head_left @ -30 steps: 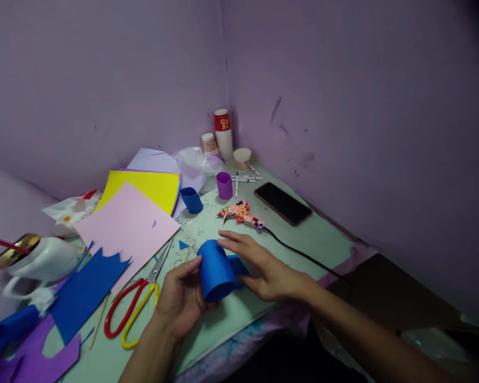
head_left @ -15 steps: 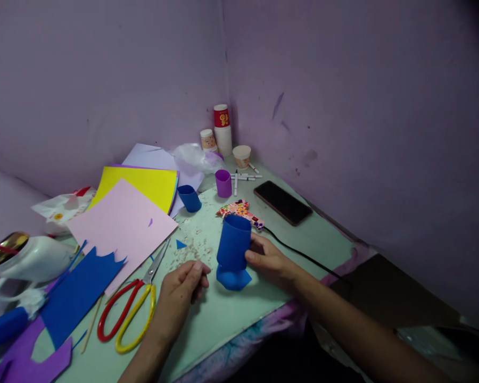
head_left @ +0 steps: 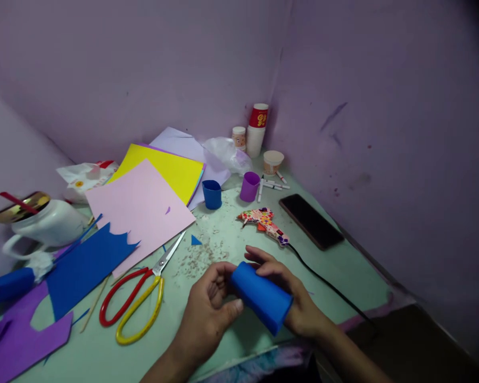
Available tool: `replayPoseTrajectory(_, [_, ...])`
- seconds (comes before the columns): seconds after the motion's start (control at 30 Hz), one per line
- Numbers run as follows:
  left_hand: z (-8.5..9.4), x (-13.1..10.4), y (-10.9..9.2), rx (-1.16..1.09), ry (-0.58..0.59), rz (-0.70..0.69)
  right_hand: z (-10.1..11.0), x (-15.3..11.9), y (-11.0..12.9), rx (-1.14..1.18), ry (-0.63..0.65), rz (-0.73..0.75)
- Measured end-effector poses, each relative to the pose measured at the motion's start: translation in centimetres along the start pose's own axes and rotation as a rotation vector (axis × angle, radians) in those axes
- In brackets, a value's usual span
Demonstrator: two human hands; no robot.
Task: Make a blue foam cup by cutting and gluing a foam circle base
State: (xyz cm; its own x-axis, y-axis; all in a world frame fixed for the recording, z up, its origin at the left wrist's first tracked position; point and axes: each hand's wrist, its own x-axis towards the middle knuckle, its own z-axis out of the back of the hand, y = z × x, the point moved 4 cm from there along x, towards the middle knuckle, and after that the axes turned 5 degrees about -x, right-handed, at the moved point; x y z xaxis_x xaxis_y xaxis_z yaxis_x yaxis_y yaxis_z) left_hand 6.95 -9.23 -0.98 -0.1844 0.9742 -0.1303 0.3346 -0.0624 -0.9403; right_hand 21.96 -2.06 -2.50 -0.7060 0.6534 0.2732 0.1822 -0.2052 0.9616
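Note:
A blue foam sheet rolled into a tube (head_left: 261, 298) is tilted between my two hands, low over the near part of the table. My left hand (head_left: 207, 314) grips its upper left end, thumb in front and fingers curled behind. Around its right side and back is my right hand (head_left: 297, 298), fingers bent over the upper edge. The tube hides part of both hands' fingers. Beyond my hands lies a floral-patterned hot glue gun (head_left: 263, 221) with a black cord. Scissors (head_left: 143, 292) with one red and one yellow handle lie left of my left hand.
A blue foam cup (head_left: 212, 198) and a purple one (head_left: 249, 187) stand farther back, near several markers (head_left: 273, 184). The phone (head_left: 311, 221) lies at right. Pink foam (head_left: 139, 207), blue foam (head_left: 88, 268) and a white mug (head_left: 50, 226) are at left. Paper cups (head_left: 256, 139) stand in the corner.
The blue tube has gone from roughly upright to tilted and lower, nearer me. My left hand has moved right and now grips its end. The view has shifted left.

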Motion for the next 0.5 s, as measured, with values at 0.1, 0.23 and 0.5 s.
replayPoseTrajectory(0.1, [0.2, -0.1, -1.2, 0.216, 0.014, -0.108, 0.5, 0.2, -0.5, -0.018, -0.107, -0.045])
replayPoseTrajectory(0.23, [-0.5, -0.7, -4.4, 0.660, 0.124, -0.575, 1.4, 0.3, -1.2, 0.227, -0.211, -0.179])
replayPoseTrajectory(0.5, [-1.4, -1.1, -6.0, 0.953, 0.070, -0.860, -0.2, 1.3, 0.5, -0.083, -0.006, -0.217])
